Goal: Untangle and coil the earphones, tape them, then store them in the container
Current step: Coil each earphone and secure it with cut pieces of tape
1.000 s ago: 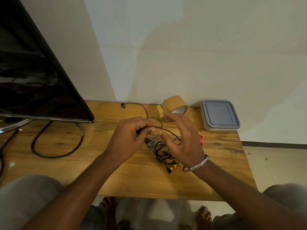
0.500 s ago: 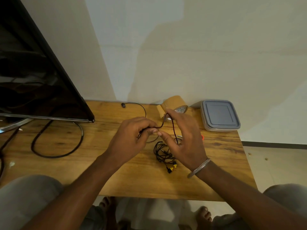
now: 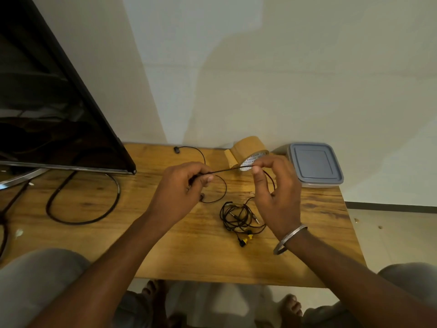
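Observation:
A black earphone cable [image 3: 227, 170] runs taut between my two hands above the wooden table [image 3: 194, 252]. My left hand [image 3: 179, 195] pinches one end of that stretch, and a loop of the same cable hangs below it. My right hand [image 3: 274, 192] pinches the other end between thumb and forefinger. A tangled bundle of black earphones [image 3: 238, 215] with yellow-tipped buds lies on the table under my right hand. One earbud [image 3: 176, 149] trails off near the wall. A roll of brown tape [image 3: 248, 152] stands behind my hands. The grey lidded container [image 3: 312, 164] sits at the back right, shut.
A large black screen [image 3: 47, 110] stands at the left on a metal foot, with a thick black cable [image 3: 82, 202] looped on the table beside it. The wall runs directly behind the table. My knees and feet show below the table's front edge.
My hands have moved apart, the right one going right and up toward the tape roll. The cable between them went from a slack loop to a straight, taut line.

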Demonstrator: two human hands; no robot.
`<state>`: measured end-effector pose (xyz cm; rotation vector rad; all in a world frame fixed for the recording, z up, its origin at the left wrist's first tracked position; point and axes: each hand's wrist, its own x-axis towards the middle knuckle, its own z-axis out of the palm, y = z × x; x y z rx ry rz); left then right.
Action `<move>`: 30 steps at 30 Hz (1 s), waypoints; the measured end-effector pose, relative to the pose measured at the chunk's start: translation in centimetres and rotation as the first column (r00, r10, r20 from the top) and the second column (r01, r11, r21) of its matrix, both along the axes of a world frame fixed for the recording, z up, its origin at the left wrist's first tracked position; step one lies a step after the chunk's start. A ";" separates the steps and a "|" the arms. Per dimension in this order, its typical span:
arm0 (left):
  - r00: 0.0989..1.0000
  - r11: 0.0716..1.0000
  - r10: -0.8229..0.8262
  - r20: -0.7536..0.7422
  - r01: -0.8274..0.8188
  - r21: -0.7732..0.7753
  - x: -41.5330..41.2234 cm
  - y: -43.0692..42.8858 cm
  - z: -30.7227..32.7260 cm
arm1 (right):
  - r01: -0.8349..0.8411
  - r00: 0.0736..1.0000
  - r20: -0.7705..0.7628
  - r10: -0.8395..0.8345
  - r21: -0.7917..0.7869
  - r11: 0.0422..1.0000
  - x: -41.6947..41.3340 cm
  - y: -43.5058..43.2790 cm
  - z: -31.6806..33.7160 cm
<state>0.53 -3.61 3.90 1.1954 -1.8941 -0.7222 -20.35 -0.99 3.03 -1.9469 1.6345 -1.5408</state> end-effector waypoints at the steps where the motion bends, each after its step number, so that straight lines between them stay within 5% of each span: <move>1: 1.000 1.000 0.015 -0.004 -0.015 0.005 0.1 0.0 0.0 | 0.009 1.000 0.019 -0.009 0.040 0.999 0.0 -0.1 -0.1; 4: 0.999 0.999 -0.038 0.027 0.039 -0.029 -0.2 0.2 0.0 | -0.047 0.991 -0.119 0.062 0.125 0.991 0.3 0.1 -0.5; 8: 0.986 0.987 -0.134 0.096 0.141 -0.071 -0.9 0.6 0.1 | -0.109 0.921 -0.375 0.103 0.007 0.994 0.6 0.5 -0.9; 14: 1.000 0.998 0.011 0.003 -0.011 -0.063 0.1 0.0 0.3 | 0.043 0.996 0.070 -0.047 0.053 0.998 0.1 0.2 -0.3; 17: 1.000 0.998 0.008 0.002 -0.008 -0.059 0.1 -0.1 0.3 | 0.031 0.998 -0.052 -0.024 0.142 0.989 0.3 0.1 -0.2; 21: 0.991 0.990 -0.119 0.062 0.123 -0.063 -0.8 0.6 0.3 | -0.104 0.915 -0.389 0.107 0.028 0.994 1.0 0.8 -0.9; 30: 0.998 0.998 -0.068 -0.010 0.068 0.003 -0.7 0.5 0.5 | -0.066 0.980 -0.185 0.067 0.009 0.998 0.8 0.6 -0.5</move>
